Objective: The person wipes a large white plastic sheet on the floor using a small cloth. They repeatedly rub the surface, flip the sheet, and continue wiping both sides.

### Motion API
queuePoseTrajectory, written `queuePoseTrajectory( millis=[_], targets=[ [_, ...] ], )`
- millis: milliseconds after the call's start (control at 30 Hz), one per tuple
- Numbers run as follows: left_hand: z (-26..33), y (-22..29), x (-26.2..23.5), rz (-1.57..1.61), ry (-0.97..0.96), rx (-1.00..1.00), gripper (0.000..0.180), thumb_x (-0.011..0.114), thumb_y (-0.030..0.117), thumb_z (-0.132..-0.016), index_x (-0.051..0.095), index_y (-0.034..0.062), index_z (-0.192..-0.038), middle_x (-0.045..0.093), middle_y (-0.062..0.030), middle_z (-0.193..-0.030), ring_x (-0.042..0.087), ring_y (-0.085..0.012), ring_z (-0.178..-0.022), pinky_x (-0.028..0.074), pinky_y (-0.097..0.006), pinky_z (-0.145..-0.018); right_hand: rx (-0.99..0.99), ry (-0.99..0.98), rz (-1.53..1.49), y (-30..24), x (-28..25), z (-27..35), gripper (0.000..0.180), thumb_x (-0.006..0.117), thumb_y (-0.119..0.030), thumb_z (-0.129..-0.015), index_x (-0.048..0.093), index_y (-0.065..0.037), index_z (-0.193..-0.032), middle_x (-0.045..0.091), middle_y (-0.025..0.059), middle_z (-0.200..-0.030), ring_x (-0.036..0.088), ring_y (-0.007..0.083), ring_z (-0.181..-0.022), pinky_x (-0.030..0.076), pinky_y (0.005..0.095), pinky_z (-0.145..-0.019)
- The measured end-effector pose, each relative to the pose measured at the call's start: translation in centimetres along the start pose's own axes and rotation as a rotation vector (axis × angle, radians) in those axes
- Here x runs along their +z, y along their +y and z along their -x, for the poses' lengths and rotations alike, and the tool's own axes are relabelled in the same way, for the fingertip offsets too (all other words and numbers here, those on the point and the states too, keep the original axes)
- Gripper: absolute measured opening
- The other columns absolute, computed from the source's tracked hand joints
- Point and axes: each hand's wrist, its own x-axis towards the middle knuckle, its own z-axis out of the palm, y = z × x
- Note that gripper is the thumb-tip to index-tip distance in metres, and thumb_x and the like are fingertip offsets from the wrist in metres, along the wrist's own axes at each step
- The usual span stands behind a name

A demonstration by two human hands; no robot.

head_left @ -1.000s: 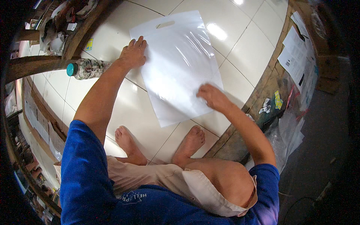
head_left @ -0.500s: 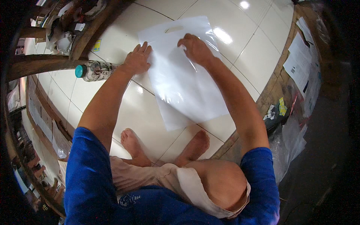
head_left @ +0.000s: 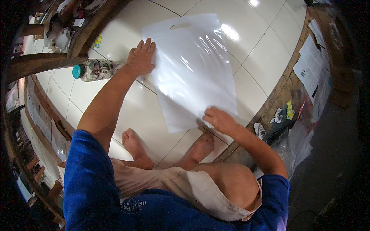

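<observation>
Currently the clear plastic bag [head_left: 190, 71] is pinned flat on the tiled floor [head_left: 266, 69] under the open left hand [head_left: 140, 58] while its near corner seems pinched by the right hand [head_left: 218, 120], so the slippery film could be creased or dragged askew.

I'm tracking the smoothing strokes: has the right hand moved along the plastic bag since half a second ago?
Yes. The right hand has moved from near the handle cut-out down to the near corner of the plastic bag, toward the person's feet.

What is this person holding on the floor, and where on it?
A clear plastic bag lying flat on the tiles: the left hand presses its left edge, and the right hand pins its near right corner. Neither lifts it.
</observation>
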Motion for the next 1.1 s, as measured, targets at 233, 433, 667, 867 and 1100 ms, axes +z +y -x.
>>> queuePoseTrajectory(
  millis=[233, 433, 667, 867, 1100],
  targets=[
    [-0.1, -0.5, 0.1, 0.012, -0.007, 0.041, 0.102, 0.072, 0.038, -0.069, 0.019, 0.0046, -0.149, 0.012, -0.0184, -0.157, 0.02, -0.0399, -0.142, 0.03, -0.049, -0.113, -0.026, 0.249, -0.075, 1.5, -3.4, -6.8, 0.023, 0.058, 0.001, -0.072, 0.062, -0.005, -0.094, 0.057, 0.016, -0.095, 0.055, 0.0348, -0.099, 0.046, 0.0434, -0.088],
    [0.0, 0.0, -0.4, 0.023, -0.04, 0.042, 0.108, 0.075, 0.041, -0.068, 0.015, 0.0053, -0.15, 0.009, -0.0177, -0.158, 0.017, -0.0381, -0.143, 0.031, -0.048, -0.113, -0.062, 0.511, 0.131, 4.1, -8.7, -19.7, 0.011, 0.052, -0.006, -0.08, 0.061, -0.004, -0.086, 0.057, 0.0159, -0.089, 0.057, 0.0333, -0.092, 0.047, 0.0438, -0.084],
    [0.6, -0.1, -0.6, 0.021, -0.039, 0.05, 0.108, 0.074, 0.041, -0.069, 0.013, 0.0072, -0.151, 0.007, -0.0154, -0.159, 0.015, -0.0364, -0.144, 0.03, -0.051, -0.112, -0.094, 0.312, 0.054, 1.5, -0.2, -8.1, 0.018, 0.056, -0.007, -0.078, 0.062, -0.003, -0.094, 0.06, 0.0168, -0.1, 0.056, 0.0342, -0.103, 0.047, 0.0429, -0.09],
    [0.5, -0.5, -0.4, 0.015, -0.039, 0.044, 0.107, 0.073, 0.041, -0.069, 0.013, 0.0072, -0.151, 0.008, -0.0157, -0.158, 0.016, -0.0365, -0.144, 0.031, -0.05, -0.112, -0.038, -0.031, -0.102, -2.7, 2.0, -2.1, 0.014, 0.054, -0.008, -0.079, 0.059, -0.004, -0.091, 0.055, 0.0136, -0.097, 0.055, 0.032, -0.096, 0.048, 0.0431, -0.088],
    [0.5, -0.4, -0.9, 0.011, -0.049, 0.021, 0.106, 0.074, 0.043, -0.071, 0.013, 0.0111, -0.152, 0.006, -0.0114, -0.159, 0.014, -0.032, -0.145, 0.032, -0.047, -0.113, -0.073, 0.453, 0.069, 1.6, -6.9, -16.7, 0.011, 0.054, -0.01, -0.082, 0.062, -0.005, -0.087, 0.058, 0.0151, -0.091, 0.057, 0.0316, -0.092, 0.047, 0.0434, -0.084]
  ],
)
